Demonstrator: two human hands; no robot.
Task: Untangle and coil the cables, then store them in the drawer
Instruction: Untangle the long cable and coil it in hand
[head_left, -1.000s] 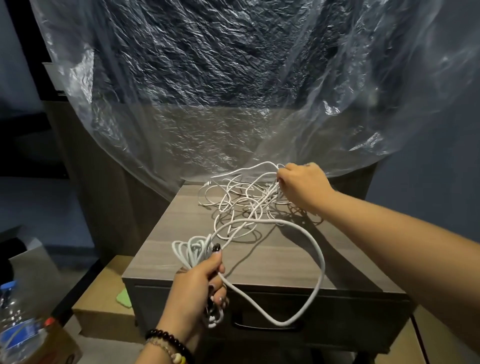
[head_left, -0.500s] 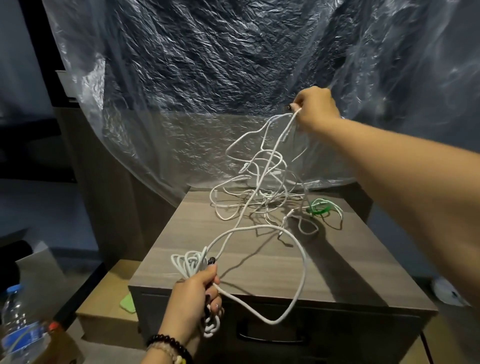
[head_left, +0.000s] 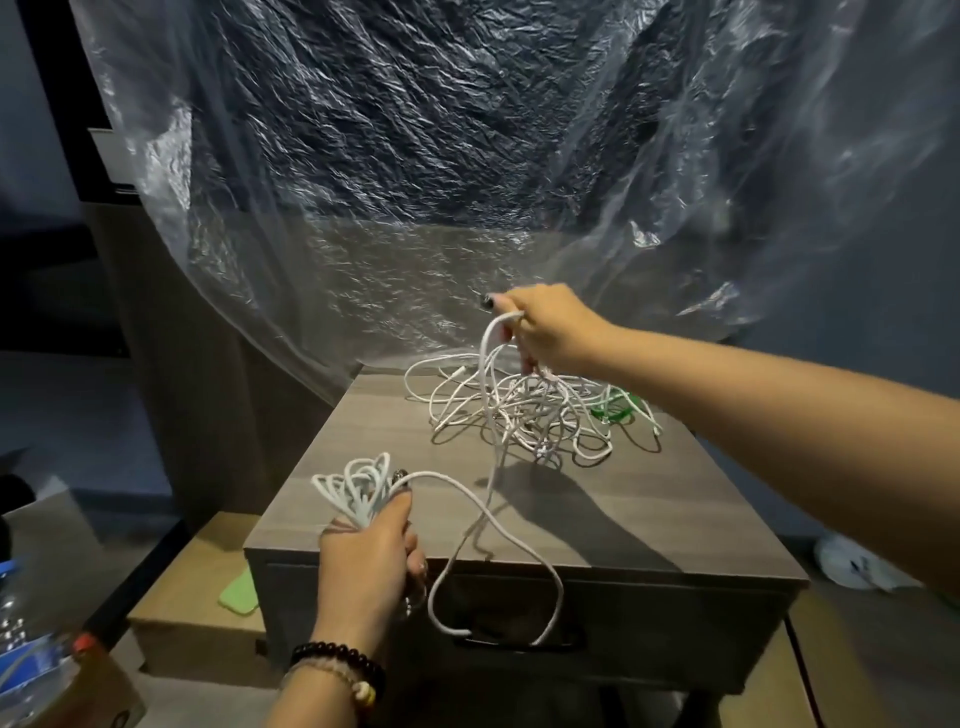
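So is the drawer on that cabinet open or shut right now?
Shut. The drawer front sits flush under the cabinet top, and a loop of white cable hangs over its handle.

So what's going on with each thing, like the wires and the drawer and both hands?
Left hand: grips a coiled bundle of white cable.
Right hand: pinches a white cable strand, lifted above the pile.
Tangled white cables: heaped on the cabinet top, not yet sorted.
Green cable: lies at the pile's far side.
Loose loop: hangs over the cabinet's front.
Drawer: closed.
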